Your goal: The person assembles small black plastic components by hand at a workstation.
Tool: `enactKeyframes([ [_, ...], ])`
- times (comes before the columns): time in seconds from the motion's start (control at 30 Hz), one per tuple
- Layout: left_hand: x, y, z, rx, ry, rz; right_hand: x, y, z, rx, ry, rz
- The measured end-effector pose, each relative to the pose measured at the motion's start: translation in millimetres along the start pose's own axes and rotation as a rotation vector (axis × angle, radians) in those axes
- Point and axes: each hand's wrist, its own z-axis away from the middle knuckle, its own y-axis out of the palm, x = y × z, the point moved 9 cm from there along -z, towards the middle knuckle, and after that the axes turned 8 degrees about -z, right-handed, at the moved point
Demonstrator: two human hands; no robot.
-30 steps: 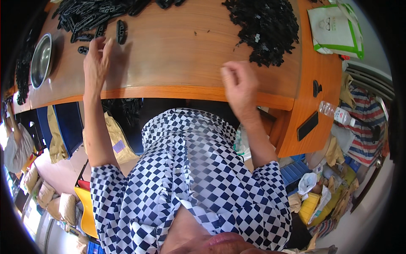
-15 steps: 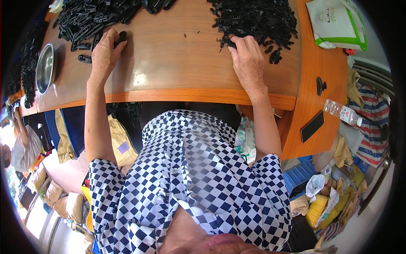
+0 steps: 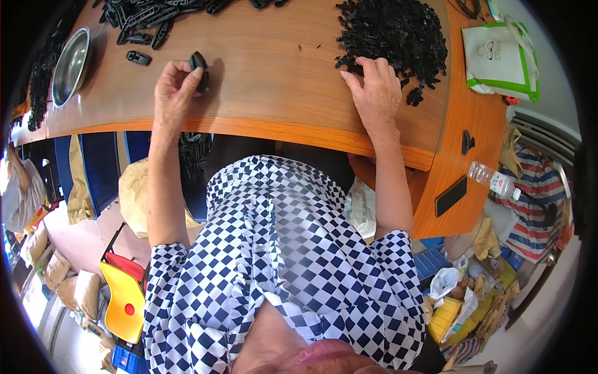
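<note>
My left hand (image 3: pixel 175 88) is closed around a black oblong plastic part (image 3: pixel 199 71), pinched between thumb and fingers above the table. One similar black part (image 3: pixel 138 58) lies by itself to the left of that hand. Behind it spreads a heap of long black plastic parts (image 3: pixel 149 17), some with slots along them. At the near edge of a pile of small black plastic pieces (image 3: pixel 392 31) rests my right hand (image 3: pixel 375 93). Its fingers are bent over the pieces, with the thumb apart from them, and I see nothing held there.
A steel bowl (image 3: pixel 70 67) sits at the left of the wooden table (image 3: pixel 268 75), beside more black parts (image 3: pixel 40 93). On the right are a white and green bag (image 3: pixel 498 59), a black clip (image 3: pixel 468 142), a phone (image 3: pixel 451 197) and a plastic bottle (image 3: pixel 492 179). A yellow chair (image 3: pixel 121 302) stands behind left.
My left hand has drawn away from the heap of long parts, nearer and to the right, carrying the black part. The right hand stays by the small pieces. The whole view has turned slightly.
</note>
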Motion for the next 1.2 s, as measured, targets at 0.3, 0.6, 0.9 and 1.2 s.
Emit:
enactKeyframes([
  [0.3, -6, 45, 24, 0.134, -0.12, 0.173, -34, 5, -27, -0.047, 0.158, -0.291],
  [0.6, 15, 63, 36, 0.212, -0.198, 0.274, -57, 31, -24, 0.004, 0.569, -1.107],
  [0.9, 13, 68, 42, 0.222, -0.162, 0.278, -55, 22, -11, 0.0, 0.418, -0.608],
  [1.2, 10, 65, 44, 0.223, -0.078, 0.287, 5, 16, -28, 0.052, 0.11, -0.469],
])
